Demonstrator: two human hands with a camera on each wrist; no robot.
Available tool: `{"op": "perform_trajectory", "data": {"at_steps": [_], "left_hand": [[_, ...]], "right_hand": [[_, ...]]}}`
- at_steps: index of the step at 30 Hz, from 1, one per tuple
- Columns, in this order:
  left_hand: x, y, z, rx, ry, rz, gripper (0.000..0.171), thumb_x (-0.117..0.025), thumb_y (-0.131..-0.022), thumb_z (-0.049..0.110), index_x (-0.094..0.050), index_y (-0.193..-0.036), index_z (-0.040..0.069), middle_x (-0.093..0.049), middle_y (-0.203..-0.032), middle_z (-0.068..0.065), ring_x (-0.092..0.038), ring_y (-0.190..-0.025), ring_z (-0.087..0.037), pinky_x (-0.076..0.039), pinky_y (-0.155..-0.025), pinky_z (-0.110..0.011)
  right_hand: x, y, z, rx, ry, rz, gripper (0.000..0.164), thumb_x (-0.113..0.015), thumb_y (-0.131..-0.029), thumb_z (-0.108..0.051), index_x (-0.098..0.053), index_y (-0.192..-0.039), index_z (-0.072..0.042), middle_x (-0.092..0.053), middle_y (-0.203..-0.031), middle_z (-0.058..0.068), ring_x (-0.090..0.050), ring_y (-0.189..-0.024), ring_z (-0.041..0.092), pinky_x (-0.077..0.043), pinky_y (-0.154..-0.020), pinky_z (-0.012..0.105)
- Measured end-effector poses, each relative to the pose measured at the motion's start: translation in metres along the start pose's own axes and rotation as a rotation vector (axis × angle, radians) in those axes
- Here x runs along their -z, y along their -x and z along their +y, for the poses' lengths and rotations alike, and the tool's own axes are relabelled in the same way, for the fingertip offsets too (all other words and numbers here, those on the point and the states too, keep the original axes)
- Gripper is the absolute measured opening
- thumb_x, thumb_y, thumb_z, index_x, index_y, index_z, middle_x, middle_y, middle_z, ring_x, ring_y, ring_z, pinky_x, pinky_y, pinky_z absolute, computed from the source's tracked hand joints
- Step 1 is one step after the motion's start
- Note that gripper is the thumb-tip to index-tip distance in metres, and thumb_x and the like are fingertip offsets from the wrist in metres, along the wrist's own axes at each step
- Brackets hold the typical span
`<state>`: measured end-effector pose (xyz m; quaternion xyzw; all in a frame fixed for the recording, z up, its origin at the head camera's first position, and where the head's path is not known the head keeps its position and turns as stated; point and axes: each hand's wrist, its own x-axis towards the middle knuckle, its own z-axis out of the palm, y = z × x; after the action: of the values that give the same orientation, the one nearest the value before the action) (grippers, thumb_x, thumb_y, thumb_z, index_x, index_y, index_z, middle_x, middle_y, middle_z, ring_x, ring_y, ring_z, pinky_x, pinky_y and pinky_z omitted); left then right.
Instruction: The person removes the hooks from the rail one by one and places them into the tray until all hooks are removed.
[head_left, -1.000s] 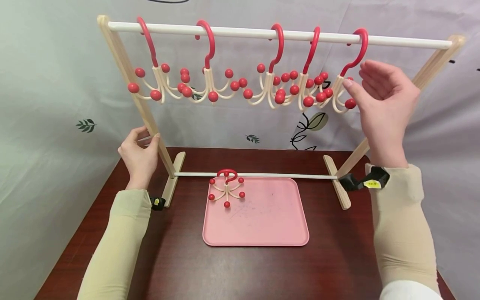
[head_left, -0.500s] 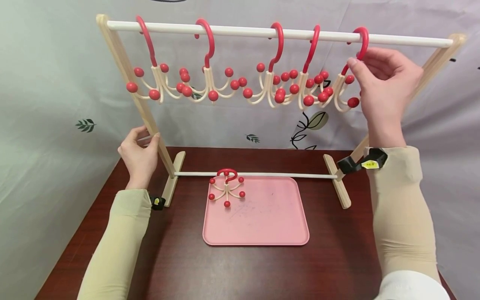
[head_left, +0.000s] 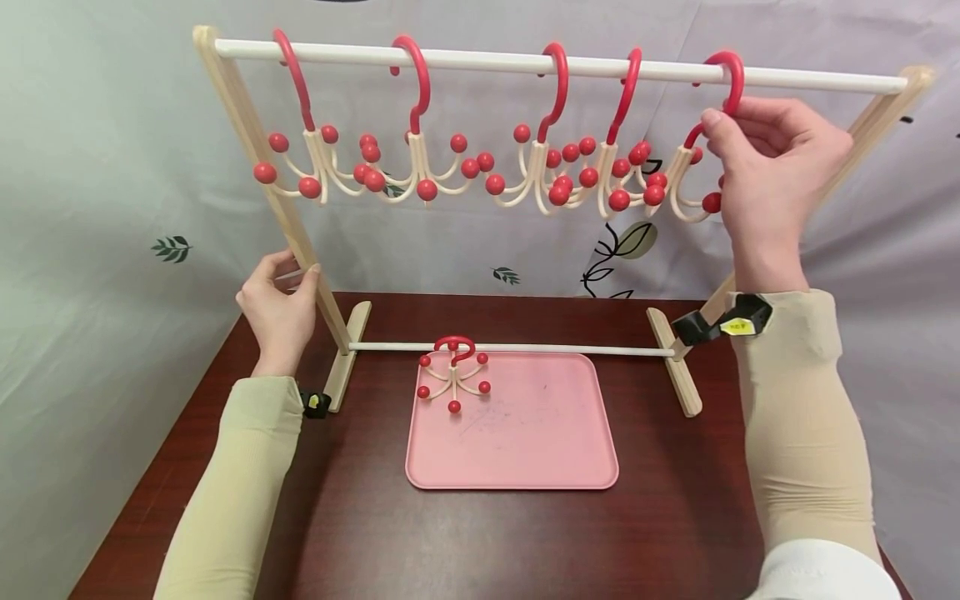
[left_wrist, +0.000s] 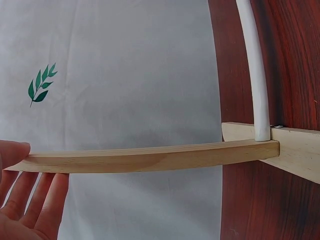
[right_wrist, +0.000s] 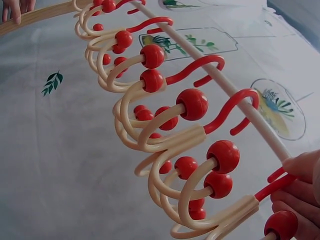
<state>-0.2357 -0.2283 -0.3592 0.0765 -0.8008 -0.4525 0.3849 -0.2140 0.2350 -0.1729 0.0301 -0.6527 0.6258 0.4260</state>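
Observation:
My right hand (head_left: 783,179) pinches the red hook of the rightmost hanger (head_left: 678,177), thumb in front and fingers behind. That hook sits over the white top bar (head_left: 487,60) of a wooden rack. In the right wrist view, thumb and fingers (right_wrist: 300,167) close on the hook just beside the bar. My left hand (head_left: 279,312) holds the rack's left post (head_left: 255,146) partway down. The left wrist view has the thumb (left_wrist: 15,150) on one side of this post (left_wrist: 150,159) and the fingers on the other.
Several more red-hooked hangers with red ball tips, such as the leftmost hanger (head_left: 313,154), hang along the bar. Another hanger (head_left: 453,379) lies on a pink tray (head_left: 540,433) upon the dark table (head_left: 480,542). A white lower rod (head_left: 390,347) joins the rack's feet.
My right hand has moved from beside the rightmost hanger's hook onto it and now pinches it. That hanger has shifted slightly right and turned a little. The left hand stays put.

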Motion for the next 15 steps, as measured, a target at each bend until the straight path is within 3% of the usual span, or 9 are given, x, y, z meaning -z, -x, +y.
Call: {"op": "perform_trajectory", "data": {"at_steps": [3, 8, 15], "left_hand": [[0.000, 0.000, 0.000, -0.001, 0.001, 0.000, 0.030, -0.076, -0.094, 0.024, -0.074, -0.121, 0.011, -0.075, -0.109, -0.003, -0.073, -0.092, -0.015, -0.057, -0.080, -0.023], [0.000, 0.000, 0.000, 0.000, -0.001, 0.000, 0.030, -0.076, -0.094, 0.024, -0.074, -0.121, 0.011, -0.075, -0.109, -0.004, -0.073, -0.093, -0.016, -0.058, -0.081, -0.023], [0.000, 0.001, -0.001, 0.004, -0.005, -0.005, 0.031, -0.075, -0.094, 0.025, -0.074, -0.122, 0.011, -0.075, -0.109, -0.004, -0.073, -0.095, -0.018, -0.058, -0.081, -0.024]], "right_hand": [[0.001, -0.001, -0.001, 0.006, -0.030, 0.007, 0.020, -0.088, -0.081, -0.011, -0.081, -0.098, -0.003, -0.076, -0.095, 0.011, -0.071, -0.082, 0.020, -0.055, -0.076, 0.022], [0.004, -0.004, -0.002, 0.004, -0.113, 0.020, 0.021, -0.089, -0.078, -0.007, -0.080, -0.096, 0.001, -0.075, -0.091, 0.015, -0.070, -0.077, 0.023, -0.048, -0.059, 0.021], [0.012, -0.006, -0.005, -0.008, -0.149, 0.050, 0.025, -0.091, -0.076, -0.006, -0.079, -0.096, 0.002, -0.075, -0.092, 0.016, -0.069, -0.076, 0.024, -0.048, -0.056, 0.020]]}}
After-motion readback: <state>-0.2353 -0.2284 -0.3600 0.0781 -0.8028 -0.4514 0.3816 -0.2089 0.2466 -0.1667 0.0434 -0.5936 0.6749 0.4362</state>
